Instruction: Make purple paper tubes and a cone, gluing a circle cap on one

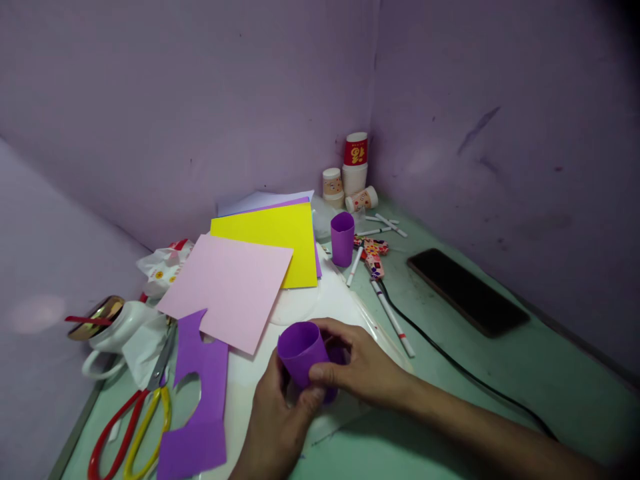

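Observation:
A purple paper cup is held between both hands near the front middle of the table, its open top facing up and slightly tilted. My left hand wraps round its lower left side, thumb at the front. My right hand grips it from the right, thumb on the front wall, and more purple paper shows beneath that hand. Farther back stands another purple paper cup. Left of my hands lies a purple sheet with cut-outs, beside scissors with red and yellow handles.
Pink and yellow sheets lie at the back left. Paper cups stand in the corner. A patterned glue gun with a black cable, several white sticks and a phone are right. A white mug is left.

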Motion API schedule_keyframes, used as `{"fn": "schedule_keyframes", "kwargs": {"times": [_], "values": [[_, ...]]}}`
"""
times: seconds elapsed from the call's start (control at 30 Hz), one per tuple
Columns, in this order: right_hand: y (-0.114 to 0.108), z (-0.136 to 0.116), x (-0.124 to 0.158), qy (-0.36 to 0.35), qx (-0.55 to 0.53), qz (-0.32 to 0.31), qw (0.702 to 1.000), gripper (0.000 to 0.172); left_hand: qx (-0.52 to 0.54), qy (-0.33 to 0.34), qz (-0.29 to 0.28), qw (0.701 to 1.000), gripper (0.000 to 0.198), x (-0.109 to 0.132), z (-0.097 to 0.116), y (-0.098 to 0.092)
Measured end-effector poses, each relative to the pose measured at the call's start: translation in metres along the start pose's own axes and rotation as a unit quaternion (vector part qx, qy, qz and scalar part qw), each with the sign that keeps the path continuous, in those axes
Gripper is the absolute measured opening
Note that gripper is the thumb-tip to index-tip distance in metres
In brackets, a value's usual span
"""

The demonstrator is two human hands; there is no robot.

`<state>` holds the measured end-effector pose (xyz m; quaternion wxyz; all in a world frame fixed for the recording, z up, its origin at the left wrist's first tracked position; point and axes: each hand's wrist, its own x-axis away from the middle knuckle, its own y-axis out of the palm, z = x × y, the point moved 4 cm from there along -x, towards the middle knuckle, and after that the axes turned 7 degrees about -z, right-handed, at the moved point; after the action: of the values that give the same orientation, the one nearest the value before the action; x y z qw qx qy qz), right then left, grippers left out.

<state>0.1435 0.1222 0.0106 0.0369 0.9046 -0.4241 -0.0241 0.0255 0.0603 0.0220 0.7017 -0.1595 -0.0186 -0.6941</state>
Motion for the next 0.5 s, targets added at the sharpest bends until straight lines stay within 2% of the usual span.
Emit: {"fn": "schedule_keyframes", "kwargs": {"times": [0.13,0.2,0.3,0.37,0.43,0.5], "values": [[-0.003,-0.005,0.002,-0.002,0.014,0.004,1.0,0.052,-0.025,0.018,0.032,0.999,0.049,0.0,0.002,-0.01],[-0.012,-0.008,0.001,-0.008,0.034,0.035,0.999,0.045,-0.047,0.037,0.098,0.993,0.048,-0.004,0.001,-0.029],[-0.04,-0.013,-0.001,-0.047,0.067,0.146,0.986,0.029,-0.056,0.08,0.272,0.957,0.061,-0.013,0.001,-0.075],[-0.062,-0.012,-0.002,-0.071,0.079,0.228,0.968,0.027,-0.094,0.088,0.365,0.922,0.067,-0.022,0.001,-0.103],[-0.082,-0.01,-0.003,-0.08,0.082,0.288,0.951,0.032,-0.117,0.071,0.4,0.906,0.066,-0.032,0.0,-0.123],[-0.099,-0.009,-0.004,-0.08,0.092,0.333,0.935,0.039,-0.136,0.049,0.409,0.901,0.061,-0.041,-0.001,-0.133]]}}
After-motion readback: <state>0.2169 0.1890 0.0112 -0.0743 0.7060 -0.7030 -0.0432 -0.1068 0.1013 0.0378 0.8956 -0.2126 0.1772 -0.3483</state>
